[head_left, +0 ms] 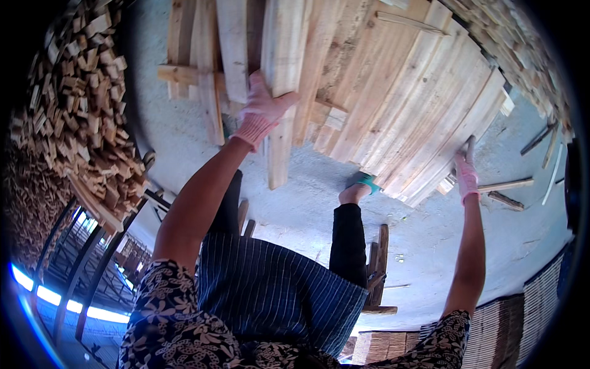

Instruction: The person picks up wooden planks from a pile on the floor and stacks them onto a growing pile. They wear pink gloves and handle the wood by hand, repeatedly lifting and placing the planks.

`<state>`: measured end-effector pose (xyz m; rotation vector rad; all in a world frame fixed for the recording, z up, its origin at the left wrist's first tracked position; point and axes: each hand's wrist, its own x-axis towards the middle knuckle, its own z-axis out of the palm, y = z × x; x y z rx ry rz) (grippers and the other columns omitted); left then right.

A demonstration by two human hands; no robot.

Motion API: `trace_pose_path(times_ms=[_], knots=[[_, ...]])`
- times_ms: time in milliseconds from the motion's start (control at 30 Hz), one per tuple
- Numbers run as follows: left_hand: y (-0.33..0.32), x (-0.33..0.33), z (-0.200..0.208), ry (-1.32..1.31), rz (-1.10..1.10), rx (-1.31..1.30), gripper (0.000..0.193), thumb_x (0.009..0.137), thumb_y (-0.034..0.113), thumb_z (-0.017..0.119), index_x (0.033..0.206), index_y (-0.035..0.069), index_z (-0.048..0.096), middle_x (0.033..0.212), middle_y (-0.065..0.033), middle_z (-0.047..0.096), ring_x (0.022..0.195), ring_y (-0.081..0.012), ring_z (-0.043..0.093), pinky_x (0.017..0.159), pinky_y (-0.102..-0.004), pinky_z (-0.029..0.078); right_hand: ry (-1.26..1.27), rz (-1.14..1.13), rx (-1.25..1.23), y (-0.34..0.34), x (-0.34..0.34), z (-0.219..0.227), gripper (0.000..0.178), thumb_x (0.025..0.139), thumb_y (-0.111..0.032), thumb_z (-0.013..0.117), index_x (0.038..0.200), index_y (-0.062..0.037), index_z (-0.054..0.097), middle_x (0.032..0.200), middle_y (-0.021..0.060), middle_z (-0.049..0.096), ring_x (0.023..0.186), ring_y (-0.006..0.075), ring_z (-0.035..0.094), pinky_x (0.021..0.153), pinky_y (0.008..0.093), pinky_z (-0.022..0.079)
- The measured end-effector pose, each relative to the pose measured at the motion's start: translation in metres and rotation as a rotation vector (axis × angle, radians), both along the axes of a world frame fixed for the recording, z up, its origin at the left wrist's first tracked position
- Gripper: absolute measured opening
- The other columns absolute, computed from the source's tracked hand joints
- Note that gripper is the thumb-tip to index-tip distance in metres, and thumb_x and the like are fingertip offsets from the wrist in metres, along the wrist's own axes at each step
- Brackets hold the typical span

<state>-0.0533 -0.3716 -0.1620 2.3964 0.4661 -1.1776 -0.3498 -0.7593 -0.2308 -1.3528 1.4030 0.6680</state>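
Note:
My left hand (263, 112), in a pink knitted glove, is at the edge of a long pale plank (279, 144). Its thumb lies across the plank's face, and some of its fingers are hidden. A shorter plank (232, 58) ends beside that hand. At the far right, my right hand (467, 175), also in a pink glove, has its fingers stretched out beside the outer edge of a row of boards (418, 117) lying side by side. No object shows clearly in its grip. My foot, in a green sandal (369, 182), touches the near ends of the boards.
Small wood pieces (92, 80) are heaped high at left, and another stack (522, 49) stands at the far right. Loose sticks (507, 186) lie on the concrete floor (295, 215) by my right hand. A low wooden stool (380, 270) stands near my leg.

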Motion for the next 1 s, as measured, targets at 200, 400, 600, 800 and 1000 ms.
trace_pose_path(times_ms=[200, 400, 600, 800, 1000], knots=[[0.065, 0.013, -0.047, -0.12, -0.017, -0.297, 0.092, 0.07, 0.026, 0.087, 0.138, 0.003, 0.03, 0.119, -0.018, 0.061, 0.098, -0.026, 0.064, 0.072, -0.0368, 0.057, -0.44, 0.85, -0.814, 0.061, 0.059, -0.009, 0.055, 0.098, -0.024, 0.053, 0.15, -0.0122, 0.039, 0.129, 0.0185, 0.057, 0.107, 0.0323, 0.06, 0.099, 0.0383, 0.046], [0.064, -0.01, 0.03, -0.091, 0.178, -0.346, 0.084, 0.071, 0.014, 0.085, 0.137, -0.001, 0.036, 0.121, -0.0168, 0.06, 0.108, -0.0245, 0.061, 0.088, -0.035, 0.053, -0.454, 0.566, -0.525, 0.279, 0.248, 0.063, 0.083, 0.086, -0.033, 0.071, 0.153, -0.0144, 0.028, 0.14, 0.0276, 0.044, 0.126, 0.0422, 0.05, 0.101, 0.0443, 0.047], [0.09, -0.037, 0.047, -0.21, 0.041, -0.306, 0.083, 0.073, 0.018, 0.085, 0.137, -0.001, 0.036, 0.119, -0.0167, 0.06, 0.104, -0.0249, 0.061, 0.087, -0.0354, 0.052, -0.058, 0.424, -0.533, 0.327, 0.292, 0.035, 0.1, 0.072, -0.034, 0.079, 0.15, -0.026, 0.017, 0.14, 0.0221, 0.03, 0.105, 0.0378, 0.053, 0.092, 0.0496, 0.049], [0.032, -0.009, 0.018, -0.227, -0.107, -0.153, 0.075, 0.076, 0.029, 0.081, 0.13, 0.0, 0.038, 0.12, -0.0238, 0.058, 0.106, -0.0333, 0.061, 0.089, -0.0434, 0.051, -0.318, 0.06, -0.445, 0.265, 0.178, 0.051, 0.1, 0.075, -0.017, 0.074, 0.153, -0.0137, 0.012, 0.135, 0.0234, 0.041, 0.121, 0.0384, 0.052, 0.101, 0.0438, 0.047], [0.004, -0.002, -0.068, -0.443, -0.413, 0.206, 0.083, 0.075, 0.042, 0.076, 0.132, 0.003, 0.031, 0.125, -0.0262, 0.054, 0.111, -0.0408, 0.059, 0.096, -0.0469, 0.048, -0.31, -0.098, -0.527, 0.147, 0.014, 0.054, 0.105, 0.079, -0.007, 0.07, 0.158, -0.0106, 0.002, 0.146, 0.0232, 0.036, 0.13, 0.0334, 0.046, 0.109, 0.0363, 0.04]])
